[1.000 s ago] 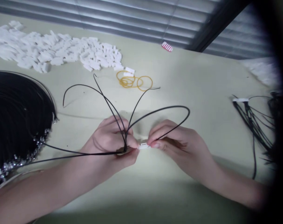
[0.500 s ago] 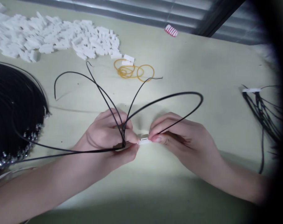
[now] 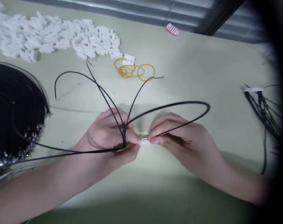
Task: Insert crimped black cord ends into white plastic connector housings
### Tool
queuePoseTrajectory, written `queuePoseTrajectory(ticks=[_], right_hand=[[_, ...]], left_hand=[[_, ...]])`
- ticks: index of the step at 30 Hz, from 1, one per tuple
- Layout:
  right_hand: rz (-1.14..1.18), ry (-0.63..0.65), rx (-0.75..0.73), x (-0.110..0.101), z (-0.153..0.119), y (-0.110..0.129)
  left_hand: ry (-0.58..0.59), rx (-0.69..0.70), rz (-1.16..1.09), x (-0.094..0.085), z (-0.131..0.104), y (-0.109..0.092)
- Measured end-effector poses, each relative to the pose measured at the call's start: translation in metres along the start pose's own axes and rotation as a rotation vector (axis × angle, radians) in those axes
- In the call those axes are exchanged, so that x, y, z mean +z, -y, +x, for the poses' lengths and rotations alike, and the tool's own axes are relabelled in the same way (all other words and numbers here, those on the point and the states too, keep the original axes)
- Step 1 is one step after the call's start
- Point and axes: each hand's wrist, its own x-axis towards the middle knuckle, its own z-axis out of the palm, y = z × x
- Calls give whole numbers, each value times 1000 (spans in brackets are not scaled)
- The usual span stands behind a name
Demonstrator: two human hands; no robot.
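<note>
A small white connector housing [image 3: 144,141] shows between my two hands, low over the table. Its left end is pinched between the thumb and forefinger of my left hand [image 3: 115,137]. Several black wires [image 3: 124,137] rise out of that same hand, and some trail left across the forearm. My right hand [image 3: 176,133] is closed at the housing's right end, pinching one black wire [image 3: 188,102] that loops over from the left hand. The wire's tip is hidden behind the right fingertips, so I cannot tell how far it sits in the housing.
A large bundle of black wires [image 3: 15,109] with metal terminals lies at left. White housings [image 3: 50,37] are heaped at the back left, beside yellow rubber bands [image 3: 127,71]. A wired white connector [image 3: 254,89] lies at right. A red-striped white piece [image 3: 172,29] is near the back edge.
The looped black wire has sunk lower and bulged farther right. Both hands keep nearly the same place and grip; the whole view has shifted slightly.
</note>
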Motion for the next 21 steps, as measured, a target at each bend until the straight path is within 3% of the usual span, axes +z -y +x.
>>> queuePoseTrajectory(ticks=[3, 7, 21], right_hand=[[-23, 6, -11, 0, -1, 0], [-54, -13, -47, 0, -2, 1], [-138, 17, -106, -1, -5, 3]], left_hand=[[7, 32, -9, 3, 0, 6], [-87, 180, 34, 6, 0, 15], [-59, 169, 30, 6, 0, 15]])
